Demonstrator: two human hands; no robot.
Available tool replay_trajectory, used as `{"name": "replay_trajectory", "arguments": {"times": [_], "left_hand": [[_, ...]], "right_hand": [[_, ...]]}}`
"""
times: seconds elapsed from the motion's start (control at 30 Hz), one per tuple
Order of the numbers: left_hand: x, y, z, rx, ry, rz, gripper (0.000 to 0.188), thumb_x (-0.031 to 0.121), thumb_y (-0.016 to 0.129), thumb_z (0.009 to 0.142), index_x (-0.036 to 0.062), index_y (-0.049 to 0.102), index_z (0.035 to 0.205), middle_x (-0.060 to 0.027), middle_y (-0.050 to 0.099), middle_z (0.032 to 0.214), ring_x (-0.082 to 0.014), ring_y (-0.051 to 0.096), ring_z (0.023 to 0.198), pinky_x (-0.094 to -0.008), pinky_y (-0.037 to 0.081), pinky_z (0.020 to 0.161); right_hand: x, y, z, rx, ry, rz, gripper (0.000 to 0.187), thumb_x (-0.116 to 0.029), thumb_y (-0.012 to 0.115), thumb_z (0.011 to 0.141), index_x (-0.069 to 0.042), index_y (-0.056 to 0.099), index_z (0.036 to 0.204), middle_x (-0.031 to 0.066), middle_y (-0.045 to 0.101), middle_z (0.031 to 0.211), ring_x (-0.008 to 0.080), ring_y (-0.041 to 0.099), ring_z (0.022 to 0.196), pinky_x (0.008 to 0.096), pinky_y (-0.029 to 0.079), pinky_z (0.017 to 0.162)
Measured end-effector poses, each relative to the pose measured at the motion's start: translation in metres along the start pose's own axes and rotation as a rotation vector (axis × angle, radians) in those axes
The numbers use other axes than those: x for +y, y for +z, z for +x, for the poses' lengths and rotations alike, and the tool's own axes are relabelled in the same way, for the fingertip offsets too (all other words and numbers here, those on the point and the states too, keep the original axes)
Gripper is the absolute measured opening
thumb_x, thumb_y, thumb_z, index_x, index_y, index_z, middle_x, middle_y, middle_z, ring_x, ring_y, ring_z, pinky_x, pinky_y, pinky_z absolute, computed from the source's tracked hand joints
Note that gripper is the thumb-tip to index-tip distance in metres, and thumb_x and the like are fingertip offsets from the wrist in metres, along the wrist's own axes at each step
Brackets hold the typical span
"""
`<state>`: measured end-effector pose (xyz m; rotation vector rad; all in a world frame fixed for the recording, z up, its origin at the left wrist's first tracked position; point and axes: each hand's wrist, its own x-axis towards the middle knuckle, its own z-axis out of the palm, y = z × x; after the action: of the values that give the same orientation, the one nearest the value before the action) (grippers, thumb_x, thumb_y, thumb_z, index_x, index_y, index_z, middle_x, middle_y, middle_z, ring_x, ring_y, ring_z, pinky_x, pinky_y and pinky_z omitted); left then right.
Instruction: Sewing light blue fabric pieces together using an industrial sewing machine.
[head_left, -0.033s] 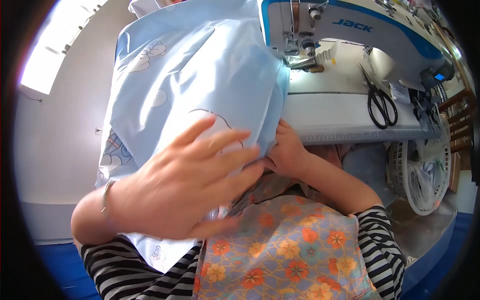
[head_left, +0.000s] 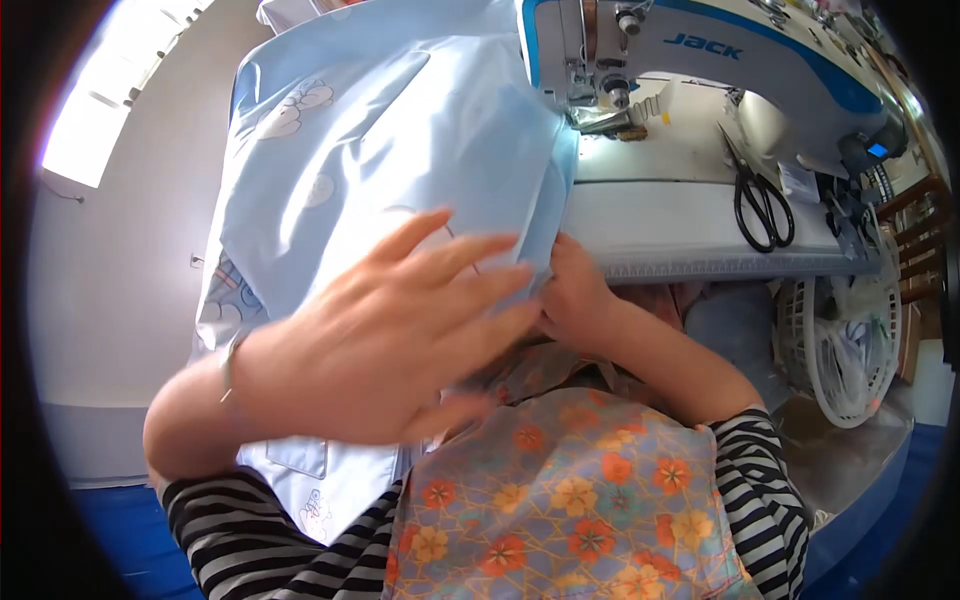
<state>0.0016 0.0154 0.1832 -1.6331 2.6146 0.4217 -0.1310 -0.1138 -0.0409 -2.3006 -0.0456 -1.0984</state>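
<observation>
A pale blue fabric with cartoon animal prints (head_left: 340, 150) spreads over the left of the table, its right edge running up to the needle area of a white and blue sewing machine (head_left: 620, 50). Above the near part of this cloth is my left hand (head_left: 390, 330), fingers spread and a bangle at the wrist; whether the palm touches the cloth cannot be told. My right hand (head_left: 578, 290) is closed on the fabric's near right edge, at the front of the table, and its fingertips are partly hidden by the cloth.
Black-handled scissors (head_left: 762, 205) lie on the white machine table (head_left: 660, 225), right of the needle. A white plastic basket (head_left: 850, 370) with clear bags stands at the right. Over my lap hangs a floral apron (head_left: 570, 500). White printed cloth (head_left: 315, 500) drapes below my left forearm.
My left hand has moved slightly up and to the right over the fabric, fingers still spread. My right hand keeps its hold at the edge, almost unmoved.
</observation>
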Motion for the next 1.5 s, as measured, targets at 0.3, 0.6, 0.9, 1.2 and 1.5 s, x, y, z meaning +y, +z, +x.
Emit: {"name": "replay_trajectory", "arguments": {"times": [0.3, 0.6, 0.9, 1.2, 1.5], "left_hand": [[-0.105, 0.056, 0.051, -0.304, -0.556, 0.452, 0.031, 0.035, 0.061, 0.087, 0.0065, 0.075, 0.09, -0.0143, 0.073, 0.09, -0.0313, 0.068, 0.093, -0.0517, 0.037, 0.111], [-0.087, 0.094, 0.127, 0.295, 0.011, 0.356, 0.048, 0.049, 0.054, 0.098, 0.0071, 0.076, 0.091, -0.0093, 0.075, 0.092, -0.0264, 0.064, 0.105, -0.0461, 0.039, 0.108], [-0.084, 0.079, 0.104, -0.114, -0.343, 0.262, 0.062, 0.058, 0.05, 0.096, 0.0039, 0.075, 0.081, -0.0152, 0.07, 0.072, -0.0313, 0.067, 0.078, -0.0432, 0.04, 0.102], [-0.088, 0.058, 0.124, 0.0, -0.422, 0.282, 0.063, 0.058, 0.048, 0.097, 0.0035, 0.075, 0.082, -0.0156, 0.068, 0.07, -0.0317, 0.068, 0.081, -0.0477, 0.034, 0.114], [-0.045, 0.096, 0.102, 0.725, -0.22, 0.004, 0.038, 0.023, 0.072, 0.086, 0.0004, 0.064, 0.116, -0.0212, 0.06, 0.129, -0.0376, 0.054, 0.126, -0.0499, 0.039, 0.11]], "right_hand": [[0.012, -0.045, -0.02, -0.219, 0.337, 0.283, 0.019, -0.019, 0.078, 0.076, -0.002, 0.073, 0.082, 0.0166, 0.069, 0.081, 0.0387, 0.067, 0.079, 0.0476, 0.053, 0.074], [0.022, -0.042, -0.023, -0.3, 0.3, 0.163, 0.023, -0.023, 0.08, 0.075, -0.002, 0.072, 0.08, 0.019, 0.067, 0.081, 0.0387, 0.065, 0.079, 0.048, 0.05, 0.071], [0.033, -0.048, -0.012, -0.223, 0.269, 0.198, 0.019, -0.019, 0.08, 0.076, -0.003, 0.07, 0.078, 0.0175, 0.065, 0.075, 0.0385, 0.063, 0.074, 0.0473, 0.048, 0.068], [0.073, -0.05, 0.003, -0.241, 0.455, 0.27, 0.024, -0.018, 0.08, 0.08, -0.003, 0.074, 0.097, 0.0171, 0.071, 0.084, 0.0302, 0.07, 0.079, 0.0385, 0.053, 0.074], [0.113, -0.073, 0.05, -0.448, 0.622, 0.176, 0.032, -0.027, 0.079, 0.082, -0.001, 0.075, 0.1, 0.0151, 0.075, 0.088, 0.0163, 0.07, 0.082, 0.0328, 0.053, 0.076]]}}
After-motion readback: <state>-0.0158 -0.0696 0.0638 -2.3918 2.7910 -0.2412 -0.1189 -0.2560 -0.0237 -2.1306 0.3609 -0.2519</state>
